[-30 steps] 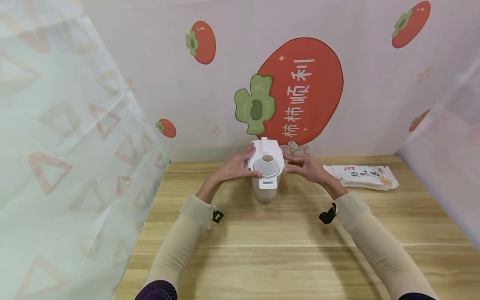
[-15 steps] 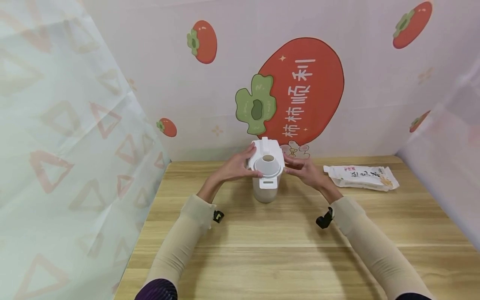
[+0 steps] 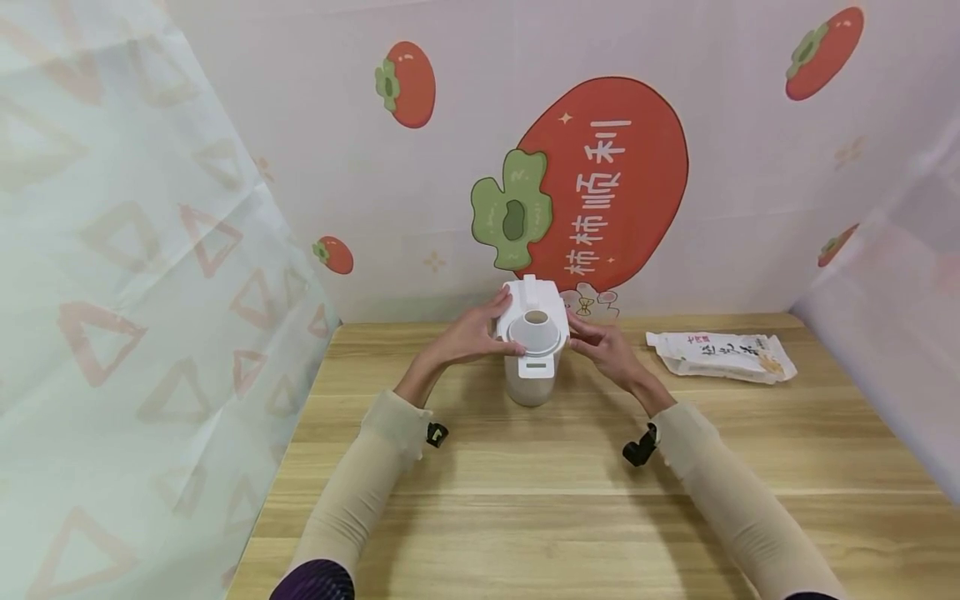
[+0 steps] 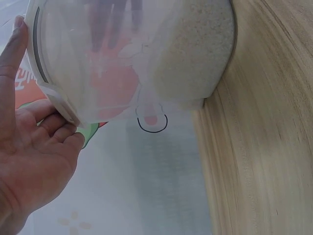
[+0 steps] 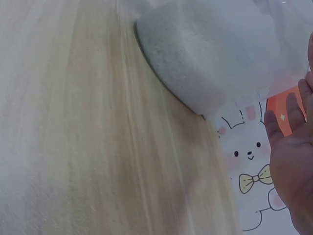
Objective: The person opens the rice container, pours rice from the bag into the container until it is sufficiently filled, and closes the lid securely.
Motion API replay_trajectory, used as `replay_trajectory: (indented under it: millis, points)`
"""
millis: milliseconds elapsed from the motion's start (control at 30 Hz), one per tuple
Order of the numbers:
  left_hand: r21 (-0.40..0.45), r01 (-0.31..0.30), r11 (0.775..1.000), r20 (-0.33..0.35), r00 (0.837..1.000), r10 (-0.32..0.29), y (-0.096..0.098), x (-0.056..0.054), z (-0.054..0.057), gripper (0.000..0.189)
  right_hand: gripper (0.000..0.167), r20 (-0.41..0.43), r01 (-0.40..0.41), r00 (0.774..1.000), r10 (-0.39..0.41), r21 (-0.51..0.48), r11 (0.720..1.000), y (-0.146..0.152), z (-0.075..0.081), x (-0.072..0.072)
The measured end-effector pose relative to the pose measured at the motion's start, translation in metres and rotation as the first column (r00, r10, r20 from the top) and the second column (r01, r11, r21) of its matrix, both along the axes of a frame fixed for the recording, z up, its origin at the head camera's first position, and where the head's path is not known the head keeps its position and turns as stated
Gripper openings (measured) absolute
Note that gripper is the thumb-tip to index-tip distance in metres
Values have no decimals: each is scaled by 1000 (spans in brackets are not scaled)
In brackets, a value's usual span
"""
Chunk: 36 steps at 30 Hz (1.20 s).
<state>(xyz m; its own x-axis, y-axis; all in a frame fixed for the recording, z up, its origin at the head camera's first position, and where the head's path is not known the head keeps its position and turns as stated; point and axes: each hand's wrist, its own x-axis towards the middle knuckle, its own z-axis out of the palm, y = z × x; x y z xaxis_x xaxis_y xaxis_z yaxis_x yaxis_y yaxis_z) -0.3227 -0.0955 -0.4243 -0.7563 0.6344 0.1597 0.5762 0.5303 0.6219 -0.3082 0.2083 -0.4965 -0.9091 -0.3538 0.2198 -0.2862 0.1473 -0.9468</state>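
A translucent rice container [image 3: 530, 389] with a white lid [image 3: 551, 292] stands upright on the table near the back wall. A cone-shaped piece with a round opening rises from the lid. Rice fills the lower part of the container [image 4: 193, 54] in the left wrist view. My left hand [image 3: 474, 333] grips the left side of the lid's rim, thumb at the front and fingers farther back. On the opposite side my right hand [image 3: 611, 350] holds the rim between thumb and fingers. In the right wrist view, some right fingers [image 5: 279, 129] hang apart from the container wall.
A white printed packet [image 3: 723, 356] lies flat on the wooden table [image 3: 517, 500], right of the container. Patterned sheets with persimmon pictures form the back wall [image 3: 450, 183] and the sides. Each wrist wears a small black camera.
My right wrist and forearm have swung inward and toward me, while the right fingers stay at the rim. The left hand and the container look unmoved.
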Motion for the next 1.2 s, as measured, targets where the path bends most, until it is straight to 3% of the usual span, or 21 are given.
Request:
replay_trajectory:
  millis: [500,767,1000,1200]
  points:
    - [6,11,1000,46,999,-11,1,1,0,111,49,-84,-10,996,4,-71,997,-6,-13,4]
    - [11,5,1000,42,999,-6,-2,0,-1,111,51,-63,-16,998,14,-22,1000,-6,-7,4]
    - [-2,7,1000,80,997,-7,-6,1,2,109,55,-50,1,999,2,67,998,-4,2,9]
    - [14,1,1000,114,993,-3,-11,-4,7,85,61,-73,28,997,-20,106,994,3,14,17]
